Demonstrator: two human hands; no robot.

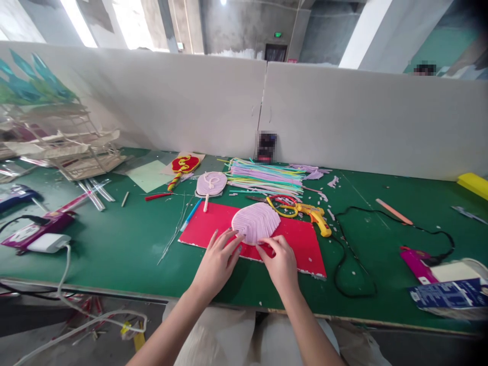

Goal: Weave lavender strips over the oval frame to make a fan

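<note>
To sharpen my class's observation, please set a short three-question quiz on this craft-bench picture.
1. True or false: the pale pink ribbed oval piece lies on the red rectangular sheet.
2. Which tool lies to the piece's right? A) yellow plastic glue gun B) steel hammer C) black stapler.
3. Fill in: the left hand and the right hand both touch the piece's ____ edge.
Key: 1 true; 2 A; 3 near.
</note>
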